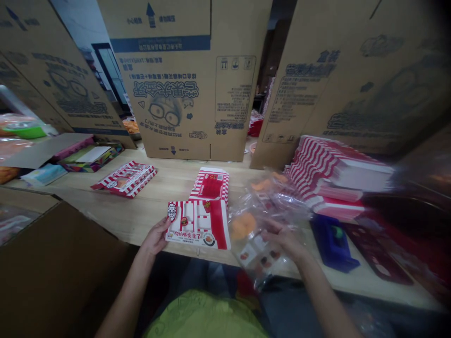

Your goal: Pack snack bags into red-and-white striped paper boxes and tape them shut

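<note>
My left hand [157,236] is closed on the left edge of a red-and-white printed carton [197,224], which looks flat and is held over the table's front edge. Behind it, another red-striped carton [211,182] lies on the table, partly covered. Blurred by motion, my right hand [282,239] has its fingers closed on a clear plastic bag [262,256] with orange and small dark pieces showing in it. More clear bags with orange contents [271,185] lie just beyond that hand, close to the carton's right side.
A stack of red-striped cartons [327,173] stands at the right, with a blue tape dispenser [333,244] in front. One folded carton [127,178] lies left of centre. Tall cardboard sheets [183,103] line the back. An open cardboard box [52,263] sits at the near left.
</note>
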Demonstrator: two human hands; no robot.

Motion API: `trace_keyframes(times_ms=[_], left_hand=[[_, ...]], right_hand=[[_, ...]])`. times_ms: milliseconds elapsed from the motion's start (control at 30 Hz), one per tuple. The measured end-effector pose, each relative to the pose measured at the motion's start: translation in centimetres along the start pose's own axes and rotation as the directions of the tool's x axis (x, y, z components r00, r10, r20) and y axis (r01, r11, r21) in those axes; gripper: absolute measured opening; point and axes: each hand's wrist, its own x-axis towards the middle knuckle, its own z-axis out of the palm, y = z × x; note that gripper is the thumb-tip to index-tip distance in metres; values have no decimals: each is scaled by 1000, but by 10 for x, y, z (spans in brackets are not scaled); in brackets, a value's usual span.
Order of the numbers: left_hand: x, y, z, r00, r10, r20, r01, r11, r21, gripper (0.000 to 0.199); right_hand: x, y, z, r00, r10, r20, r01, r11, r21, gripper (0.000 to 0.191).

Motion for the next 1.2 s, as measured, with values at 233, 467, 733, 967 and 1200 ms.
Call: trace_keyframes(times_ms=[233,467,733,967,1200], left_hand=[[-6,3,10,1000,-23,-15,25,995,94,30],[-13,8,18,999,-7,-52,13,993,116,31],[-22,7,33,995,96,-35,-88,980,178,38],[-23,3,37,997,61,-48,-53,986,157,43],[-13,-12,23,996,22,-85,-9,988,153,38]], right_hand=[[-8,-33,17,944,142,297,0,901,-434,50],[-3,-38,21,879,107,465,192,812,-551,48],[4,-43,37,833,76,548,212,871,-443,17],[22,-25,36,936,-23,350,175,896,-408,19],[50,-8,48,994,-39,97,73,921,-382,31]])
